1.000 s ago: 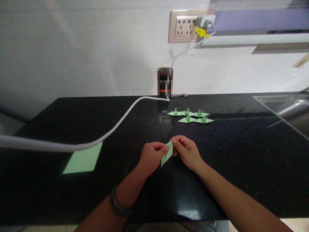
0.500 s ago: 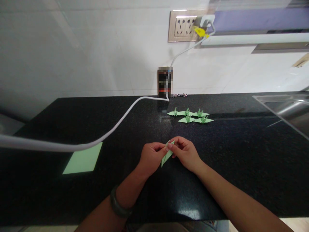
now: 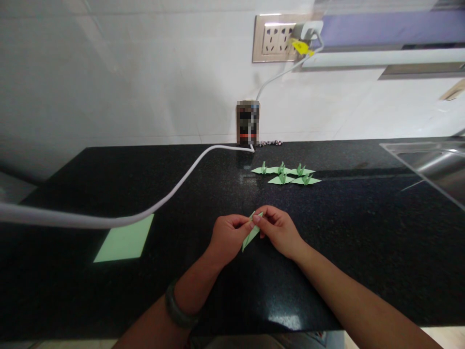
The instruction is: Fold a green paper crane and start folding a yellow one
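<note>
Between my two hands is a small piece of folded green paper (image 3: 250,237), narrow and pointed at its lower end. My left hand (image 3: 228,237) pinches its upper left side between thumb and fingers. On the other side my right hand (image 3: 279,230) grips the upper edge, its thumb on top near the left thumb. The fingertips hide part of the folds. Beyond the hands, several green paper cranes (image 3: 283,178) stand in two rows. Off to the left lies a flat green sheet of paper (image 3: 125,240), its far edge partly covered by a cable.
A thick white cable (image 3: 174,191) crosses the left of the black countertop (image 3: 203,184) to a blurred-out device (image 3: 248,122) against the wall. Beside it lies a beaded strand (image 3: 269,143). A metal sink (image 3: 436,157) is at the right. A charger (image 3: 307,31) sits in the wall socket.
Almost nothing differs. Both hands keep the same grip on the folded paper, and the cranes and sheet lie where they were.
</note>
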Demonstrator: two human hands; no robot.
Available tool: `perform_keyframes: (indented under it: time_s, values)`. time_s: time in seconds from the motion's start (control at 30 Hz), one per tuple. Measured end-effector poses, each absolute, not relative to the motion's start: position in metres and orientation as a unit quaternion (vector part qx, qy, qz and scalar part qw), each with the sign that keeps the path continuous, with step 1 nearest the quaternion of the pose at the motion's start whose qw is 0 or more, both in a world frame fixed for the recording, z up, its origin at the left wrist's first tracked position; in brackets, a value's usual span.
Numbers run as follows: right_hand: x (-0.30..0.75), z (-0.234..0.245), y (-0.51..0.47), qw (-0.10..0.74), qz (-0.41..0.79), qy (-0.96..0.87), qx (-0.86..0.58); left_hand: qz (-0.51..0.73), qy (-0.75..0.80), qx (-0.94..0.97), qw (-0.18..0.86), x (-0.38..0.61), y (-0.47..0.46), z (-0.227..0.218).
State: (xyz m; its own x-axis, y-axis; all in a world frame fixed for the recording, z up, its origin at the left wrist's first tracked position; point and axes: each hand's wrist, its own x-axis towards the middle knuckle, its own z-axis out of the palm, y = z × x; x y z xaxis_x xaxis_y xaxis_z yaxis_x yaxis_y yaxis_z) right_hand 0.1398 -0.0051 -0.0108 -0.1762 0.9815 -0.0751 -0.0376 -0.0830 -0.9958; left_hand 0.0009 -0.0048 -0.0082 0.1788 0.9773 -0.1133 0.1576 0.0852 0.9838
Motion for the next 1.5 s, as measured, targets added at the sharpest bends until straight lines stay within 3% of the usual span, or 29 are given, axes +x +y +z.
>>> perform_keyframes:
  time_s: [1.5]
  values:
    - [0.1420,-0.0089,-0.0035,0.445,0.593,-0.488,-0.460,0.369,0.529,0.551,0.529,0.0003,-0.0044,-0.0024]
